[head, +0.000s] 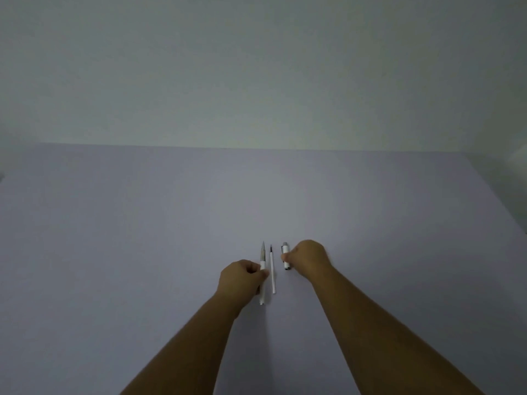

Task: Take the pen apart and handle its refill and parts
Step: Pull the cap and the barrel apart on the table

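The pen is in three pieces on the pale lilac table (171,223). My left hand (239,280) grips the long white barrel (262,258), whose grey tapered tip points away from me. Just right of it the thin white refill (272,272) lies loose on the table, dark tip pointing away. My right hand (306,259) pinches the short white cap piece (285,256), which has a grey end and a clip. Both pieces rest on or just above the table; I cannot tell which.
The table's far edge meets a plain pale wall (256,81). The right edge of the table runs diagonally at the far right (507,195). My two forearms reach in from the bottom of the view.
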Tool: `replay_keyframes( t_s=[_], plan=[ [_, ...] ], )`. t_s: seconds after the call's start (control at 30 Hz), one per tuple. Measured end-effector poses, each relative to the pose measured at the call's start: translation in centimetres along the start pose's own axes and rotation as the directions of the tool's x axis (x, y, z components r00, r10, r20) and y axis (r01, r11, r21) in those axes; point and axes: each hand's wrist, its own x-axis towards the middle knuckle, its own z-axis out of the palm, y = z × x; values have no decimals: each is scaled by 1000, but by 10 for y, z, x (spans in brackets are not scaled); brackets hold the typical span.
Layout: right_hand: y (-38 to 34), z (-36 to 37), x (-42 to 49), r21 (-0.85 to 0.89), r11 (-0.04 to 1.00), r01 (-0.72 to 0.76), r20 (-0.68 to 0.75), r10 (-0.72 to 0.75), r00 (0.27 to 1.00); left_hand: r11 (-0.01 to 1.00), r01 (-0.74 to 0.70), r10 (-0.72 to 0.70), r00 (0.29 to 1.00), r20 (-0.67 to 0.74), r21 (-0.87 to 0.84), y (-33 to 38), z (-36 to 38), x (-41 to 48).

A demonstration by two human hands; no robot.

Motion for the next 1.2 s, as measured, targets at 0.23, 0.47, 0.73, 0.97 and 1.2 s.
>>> replay_keyframes(
  t_s=[0.23,0.47,0.73,0.97,1.2],
  plan=[
    [-1,6,-3,1,1000,-23,-18,23,1000,999,-7,6,1000,-11,-51,2,5,5],
    [1,6,-7,36,999,-20,-25,21,999,999,-7,7,1000,-18,-39,0,6,7],
    [2,2,-14,45,999,10,-35,-9,999,1000,-8,8,1000,-16,-21,0,5,5],
    [-16,-15,-32,434,892,126,-65,-109,992,997,-65,66,998,-17,40,12,2,-3],
    [-32,-33,-50,575,799,176,13,-224,975,979,-177,175,984,21,99,34,-4,-20]
  ],
)
